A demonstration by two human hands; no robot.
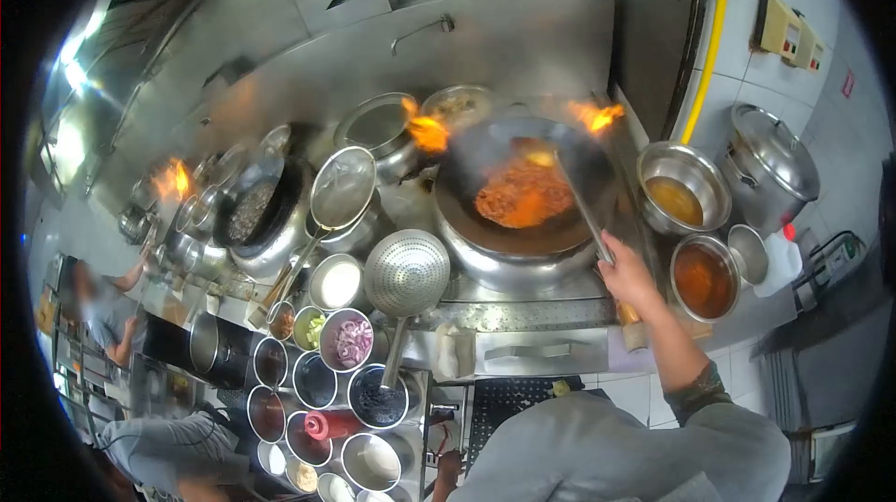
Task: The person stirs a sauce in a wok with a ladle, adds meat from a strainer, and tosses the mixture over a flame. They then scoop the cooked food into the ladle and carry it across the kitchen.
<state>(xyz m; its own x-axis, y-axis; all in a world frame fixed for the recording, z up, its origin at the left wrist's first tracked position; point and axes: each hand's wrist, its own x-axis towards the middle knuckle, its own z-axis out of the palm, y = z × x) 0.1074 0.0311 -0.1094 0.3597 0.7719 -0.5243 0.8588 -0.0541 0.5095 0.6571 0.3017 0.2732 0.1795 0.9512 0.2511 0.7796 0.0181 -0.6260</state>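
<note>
My right hand (627, 271) is closed around the handle of a long metal ladle (581, 202). The ladle's bowl end is inside a large dark wok (476, 224), over a reddish-orange food mixture (525, 192). Flames rise at both sides of the wok's rim. Low in the view, at the left edge of my body, my left hand (449, 467) appears small and in shadow beside the counter front; its fingers are too unclear to read.
A perforated strainer (407, 271) lies left of the wok, above bowls of chopped purple onion (354, 342) and sauces. Metal bowls (685, 187) and a lidded pot (775, 161) stand at the right. Another person (107, 306) works at the far left near a second wok (250, 202).
</note>
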